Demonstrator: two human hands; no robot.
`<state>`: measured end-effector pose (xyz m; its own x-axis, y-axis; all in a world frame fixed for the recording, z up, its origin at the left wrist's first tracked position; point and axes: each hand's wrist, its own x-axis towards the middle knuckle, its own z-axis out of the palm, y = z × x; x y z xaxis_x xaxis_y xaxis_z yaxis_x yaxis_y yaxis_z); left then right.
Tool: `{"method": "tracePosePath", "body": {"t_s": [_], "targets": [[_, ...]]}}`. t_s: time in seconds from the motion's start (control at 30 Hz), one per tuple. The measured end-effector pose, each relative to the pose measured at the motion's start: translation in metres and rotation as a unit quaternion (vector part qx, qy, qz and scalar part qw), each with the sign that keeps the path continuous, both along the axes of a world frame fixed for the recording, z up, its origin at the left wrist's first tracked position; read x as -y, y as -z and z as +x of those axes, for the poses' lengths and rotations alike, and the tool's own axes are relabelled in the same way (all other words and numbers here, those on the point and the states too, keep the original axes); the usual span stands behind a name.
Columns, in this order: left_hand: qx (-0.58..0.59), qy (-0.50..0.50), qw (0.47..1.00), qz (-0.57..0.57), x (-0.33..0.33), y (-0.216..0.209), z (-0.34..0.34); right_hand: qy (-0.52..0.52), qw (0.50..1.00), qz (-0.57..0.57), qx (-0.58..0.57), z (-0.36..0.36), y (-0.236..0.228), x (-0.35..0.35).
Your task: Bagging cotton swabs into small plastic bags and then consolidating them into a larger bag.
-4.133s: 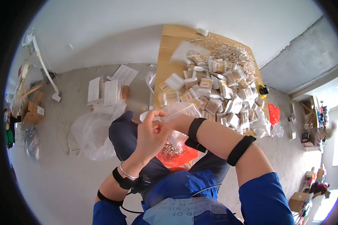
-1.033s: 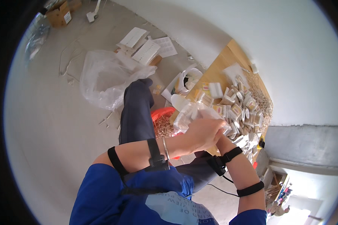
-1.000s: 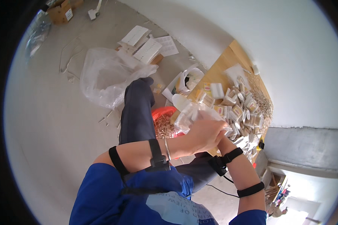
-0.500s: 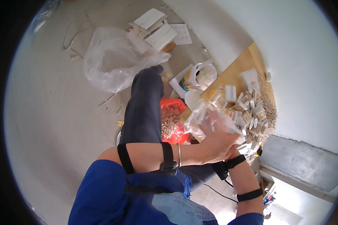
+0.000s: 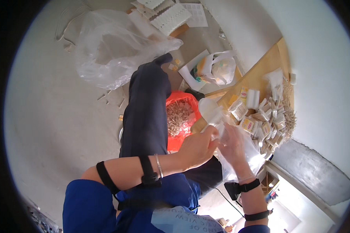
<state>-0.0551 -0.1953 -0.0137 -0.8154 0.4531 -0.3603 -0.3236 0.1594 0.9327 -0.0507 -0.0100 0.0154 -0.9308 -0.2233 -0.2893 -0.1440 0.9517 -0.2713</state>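
Note:
My left hand [image 5: 198,149] pinches the edge of a clear plastic bag [image 5: 252,153], its fingers closed on the film. Beside it, my right hand [image 5: 234,149] reaches up with its fingers stretched out, seen hazily through the plastic. Whether that hand is inside the bag or only behind it, I cannot tell. The crumpled film spreads around the right hand and down toward its wrist. Just past the hands, small clear packs of cotton swabs [image 5: 249,125] lie heaped on a wooden table, some with yellow labels.
A red plastic bag [image 5: 196,110] full of loose thin sticks stands beside my leg. The wooden table [image 5: 256,73] also bears loose swabs [image 5: 288,112] along the wall. On the floor are a large clear bag [image 5: 109,73], white boxes [image 5: 171,18] and a white carrier bag [image 5: 221,70].
My hands, which were together over the right wrist, have come apart and shifted left. The bag is now drawn over the right hand. The view has moved slightly too.

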Motion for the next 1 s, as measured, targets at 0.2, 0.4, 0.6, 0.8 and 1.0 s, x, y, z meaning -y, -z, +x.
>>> {"method": "tracePosePath", "body": {"t_s": [0.2,0.4,0.6,0.8,1.0], "targets": [[-0.076,0.196,0.976,-0.064,0.008,0.017,-0.010,0.057,0.998,0.014,0.024,0.002,0.000,0.003],[-0.091,0.217,0.970,-0.059,0.007,0.022,-0.015,0.091,0.996,0.024,0.007,0.005,0.002,0.007],[-0.124,0.212,0.968,-0.047,0.003,0.031,-0.010,0.097,0.995,0.026,-0.027,0.006,0.008,0.008],[-0.149,0.209,0.964,-0.068,0.002,0.032,-0.008,0.091,0.995,0.030,-0.036,0.005,0.011,0.011],[-0.169,0.244,0.950,-0.094,0.001,0.029,-0.014,0.094,0.995,0.022,-0.039,0.005,0.010,0.011]]}}
